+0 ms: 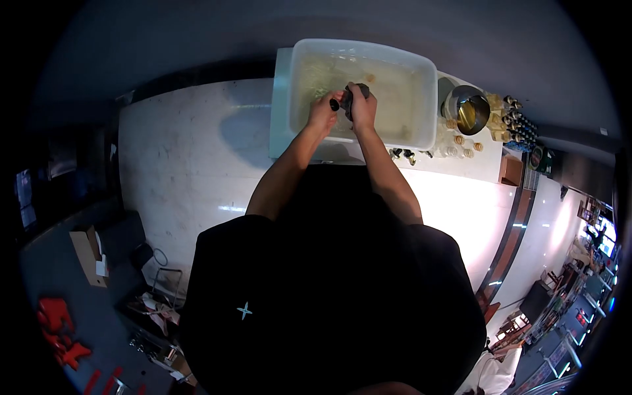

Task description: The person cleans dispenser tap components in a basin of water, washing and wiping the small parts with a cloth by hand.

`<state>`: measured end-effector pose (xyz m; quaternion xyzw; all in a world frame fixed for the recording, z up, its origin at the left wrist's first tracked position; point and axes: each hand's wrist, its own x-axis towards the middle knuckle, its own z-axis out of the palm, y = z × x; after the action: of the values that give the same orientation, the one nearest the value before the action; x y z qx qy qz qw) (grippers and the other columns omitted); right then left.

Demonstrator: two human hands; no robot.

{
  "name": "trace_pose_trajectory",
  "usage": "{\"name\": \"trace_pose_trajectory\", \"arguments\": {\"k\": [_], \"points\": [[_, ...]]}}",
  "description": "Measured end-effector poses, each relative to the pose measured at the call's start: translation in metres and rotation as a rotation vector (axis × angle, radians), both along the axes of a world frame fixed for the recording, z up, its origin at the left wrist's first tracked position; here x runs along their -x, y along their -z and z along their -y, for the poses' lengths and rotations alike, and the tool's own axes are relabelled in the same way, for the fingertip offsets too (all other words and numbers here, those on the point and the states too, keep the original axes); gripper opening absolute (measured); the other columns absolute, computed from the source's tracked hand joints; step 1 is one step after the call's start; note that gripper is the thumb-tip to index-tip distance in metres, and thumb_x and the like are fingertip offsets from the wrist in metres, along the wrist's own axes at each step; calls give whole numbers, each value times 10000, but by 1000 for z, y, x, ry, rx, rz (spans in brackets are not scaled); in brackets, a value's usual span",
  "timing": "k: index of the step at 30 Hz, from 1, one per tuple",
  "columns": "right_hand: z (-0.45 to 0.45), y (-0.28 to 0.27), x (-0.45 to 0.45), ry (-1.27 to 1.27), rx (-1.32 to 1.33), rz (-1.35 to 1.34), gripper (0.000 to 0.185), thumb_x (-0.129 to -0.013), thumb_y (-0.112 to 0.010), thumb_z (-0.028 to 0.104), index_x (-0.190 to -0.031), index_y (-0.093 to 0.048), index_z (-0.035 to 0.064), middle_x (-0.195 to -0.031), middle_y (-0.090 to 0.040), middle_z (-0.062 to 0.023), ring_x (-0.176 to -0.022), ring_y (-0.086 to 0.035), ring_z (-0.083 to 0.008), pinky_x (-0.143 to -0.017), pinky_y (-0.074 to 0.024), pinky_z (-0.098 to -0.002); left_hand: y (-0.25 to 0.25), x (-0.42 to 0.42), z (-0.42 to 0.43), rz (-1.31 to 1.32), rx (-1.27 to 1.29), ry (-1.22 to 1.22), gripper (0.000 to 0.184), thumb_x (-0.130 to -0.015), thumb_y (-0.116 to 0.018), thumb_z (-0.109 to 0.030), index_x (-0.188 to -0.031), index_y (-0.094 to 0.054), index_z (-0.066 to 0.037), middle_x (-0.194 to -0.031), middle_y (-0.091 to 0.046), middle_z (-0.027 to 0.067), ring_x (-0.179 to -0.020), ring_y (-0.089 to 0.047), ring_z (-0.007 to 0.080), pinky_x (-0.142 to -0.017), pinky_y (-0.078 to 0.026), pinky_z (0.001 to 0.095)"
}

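Both hands are close together over a white plastic tub (429, 99) of cloudy water. My left hand (321, 113) is closed round a small item with a round black end (334, 105); the rest of it is hidden by the fingers, so its kind is unclear. In my right hand (364, 110) is a dark, crumpled cloth (356, 91), pressed up against the left hand's item. A small tan round thing (370, 78) shows in the water beyond the hands.
Right of the tub stands a metal bowl (487, 112) holding yellowish liquid. Past it are several small bottles (520, 128), some with dark tops. Small clear containers (451, 151) sit at the tub's right corner. A cardboard box (89, 257) is at lower left.
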<state>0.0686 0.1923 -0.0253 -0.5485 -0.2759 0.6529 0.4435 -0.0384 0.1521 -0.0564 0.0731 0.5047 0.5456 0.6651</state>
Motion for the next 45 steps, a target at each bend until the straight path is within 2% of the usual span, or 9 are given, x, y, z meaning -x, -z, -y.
{"name": "trace_pose_trajectory", "arguments": {"k": [4, 11, 14, 20, 21, 27, 33, 39, 45], "points": [[15, -18, 2, -247, -485, 505, 331, -844, -691, 274, -1063, -675, 26, -852, -721, -115, -781, -679, -203, -752, -525, -309, 6, -6, 0, -23, 47, 34, 253, -993, -516, -276, -838, -578, -85, -561, -427, -15, -378, -347, 93, -347, -210, 281], [9, -32, 15, -254, -293, 787, 360, -812, -693, 370, -972, -726, 49, -853, -724, -148, -815, -691, -281, -798, -524, -362, -9, -7, 2, 21, -21, 31, 281, -1006, -503, -310, -838, -567, -94, -599, -444, -22, -417, -379, 82, -362, -246, 270], [2, -15, 19, -129, -275, 747, 380, -789, -697, 385, -935, -715, 35, -855, -713, -209, -843, -693, -374, -791, -529, -422, 4, -5, 1, 47, -61, 62, 281, -1004, -502, -301, -812, -558, -102, -578, -430, -24, -405, -363, 80, -359, -246, 260], [-7, 26, 6, -28, 60, 169, 302, -804, -715, 306, -877, -708, 13, -739, -667, -91, -669, -633, -193, -635, -495, -336, -12, -4, 4, 57, -57, 58, 280, -1013, -471, -270, -788, -539, -117, -547, -400, -31, -387, -345, 75, -347, -236, 244], [-6, 19, 2, -23, 100, 223, 260, -805, -715, 268, -884, -701, 20, -743, -634, -49, -655, -588, -129, -593, -464, -301, -11, 0, 2, 36, -24, 75, 280, -1019, -465, -274, -800, -539, -115, -550, -399, -32, -385, -340, 75, -347, -237, 242], [12, -1, 19, -172, -438, 377, 304, -807, -701, 303, -964, -704, 43, -801, -686, -69, -716, -652, -218, -694, -521, -340, 7, -3, 3, 38, -43, 65, 294, -1008, -480, -352, -903, -591, -102, -598, -456, -21, -422, -381, 82, -376, -261, 273], [15, -37, 20, -272, -330, 773, 331, -804, -704, 339, -986, -693, 63, -884, -714, -192, -860, -690, -376, -793, -532, -417, -6, -5, 4, 71, -77, 76, 260, -1035, -455, -342, -947, -566, -123, -694, -511, -33, -472, -411, 58, -378, -274, 238], [13, -35, 19, -117, -344, 731, 303, -805, -698, 357, -924, -678, 79, -821, -701, -190, -844, -673, -417, -767, -526, -462, -32, -17, 3, 110, -26, -44, 249, -1025, -476, -335, -952, -584, -122, -735, -536, -24, -528, -459, 80, -413, -320, 252], [1, -4, 9, 30, -118, 479, 297, -808, -705, 294, -944, -706, 29, -844, -716, -170, -797, -691, -308, -775, -523, -370, -1, 2, 0, 166, -105, 125, 251, -1012, -498, -312, -904, -594, -107, -607, -449, -15, -435, -378, 93, -383, -273, 274]]}}
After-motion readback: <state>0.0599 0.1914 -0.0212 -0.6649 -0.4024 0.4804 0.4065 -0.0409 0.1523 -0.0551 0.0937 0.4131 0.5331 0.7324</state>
